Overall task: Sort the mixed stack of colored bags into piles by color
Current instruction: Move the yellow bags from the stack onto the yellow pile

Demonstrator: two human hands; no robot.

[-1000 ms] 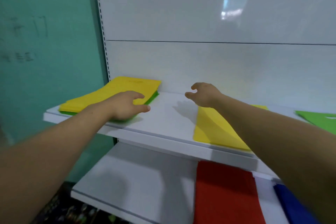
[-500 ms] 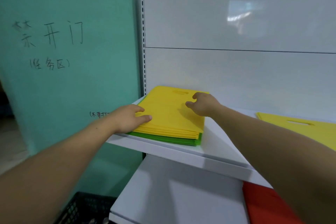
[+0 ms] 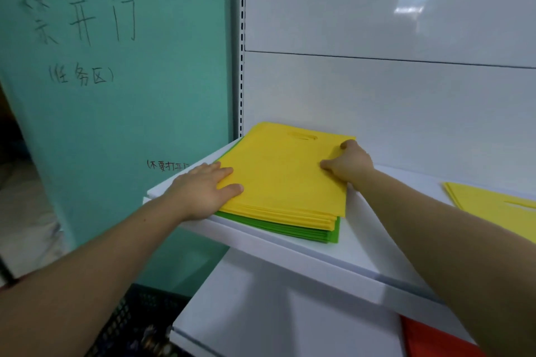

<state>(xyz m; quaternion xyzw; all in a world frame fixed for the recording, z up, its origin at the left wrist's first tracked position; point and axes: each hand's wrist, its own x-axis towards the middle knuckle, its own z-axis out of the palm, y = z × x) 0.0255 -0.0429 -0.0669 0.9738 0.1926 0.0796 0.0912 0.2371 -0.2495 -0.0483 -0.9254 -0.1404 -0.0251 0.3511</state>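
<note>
yellow bags point(image 3: 284, 177) lie on green bags point(image 3: 319, 233) at the left end of the upper shelf point(image 3: 348, 255); left hand point(image 3: 203, 191) rests flat on the near-left corner; right hand point(image 3: 348, 165) curls round the yellow bags' right edge; light, limp, probably slippery; best lifted by both side edges

Yellow bags point(image 3: 284, 174) over green bags point(image 3: 304, 230) at frame centre on white shelf point(image 3: 333, 258), left hand point(image 3: 200, 191) flat on their left edge, right hand point(image 3: 349, 165) gripping their right edge, second yellow pile point(image 3: 493, 203) at right
</note>
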